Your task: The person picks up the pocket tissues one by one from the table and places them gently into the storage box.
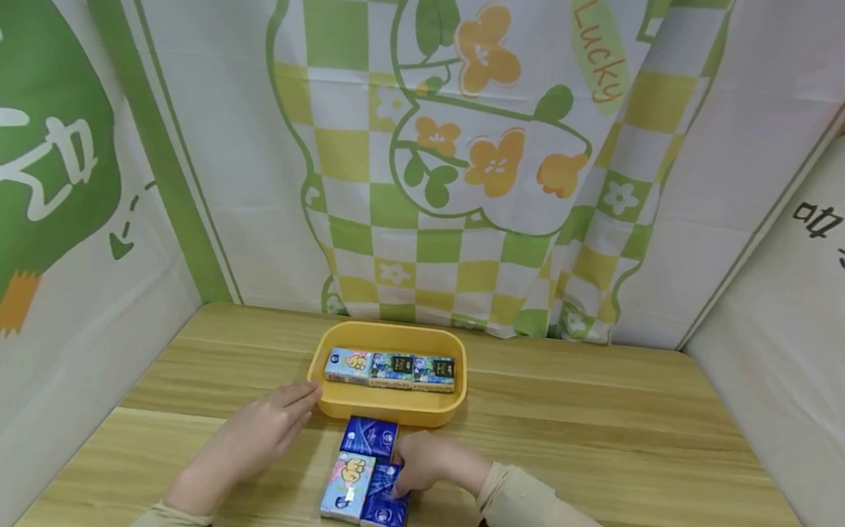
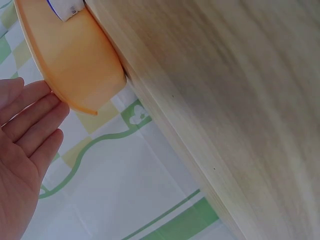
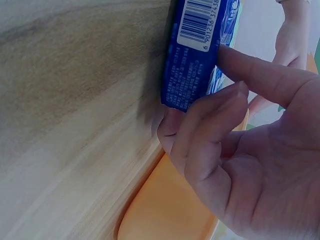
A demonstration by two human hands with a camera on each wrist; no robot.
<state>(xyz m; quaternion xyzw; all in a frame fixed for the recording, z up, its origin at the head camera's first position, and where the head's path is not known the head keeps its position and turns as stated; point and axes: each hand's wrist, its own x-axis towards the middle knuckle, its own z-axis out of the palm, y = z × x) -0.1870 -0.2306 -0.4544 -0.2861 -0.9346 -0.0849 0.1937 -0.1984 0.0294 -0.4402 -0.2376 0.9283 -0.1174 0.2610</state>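
Note:
A yellow plastic bin point(image 1: 386, 414) holds one light blue cartoon tissue pack point(image 1: 348, 364) and two dark floral tissue packs point(image 1: 393, 369), side by side in a row. In front of the bin, a dark blue tissue pack point(image 1: 368, 437) lies crosswise. Nearer still are a cartoon tissue pack point(image 1: 348, 485) and a second dark blue tissue pack point(image 1: 385, 505). My right hand point(image 1: 422, 462) pinches this second blue pack at its far end, thumb on top, fingers curled at the end. With fingers straight, my left hand point(image 1: 268, 425) touches the bin's left rim point(image 2: 55, 92).
The wooden table point(image 1: 587, 442) extends to both sides of the bin. Behind its back edge hangs a green-and-yellow checked curtain point(image 1: 461, 250). Printed white panels point(image 1: 797, 326) stand along the left and right sides.

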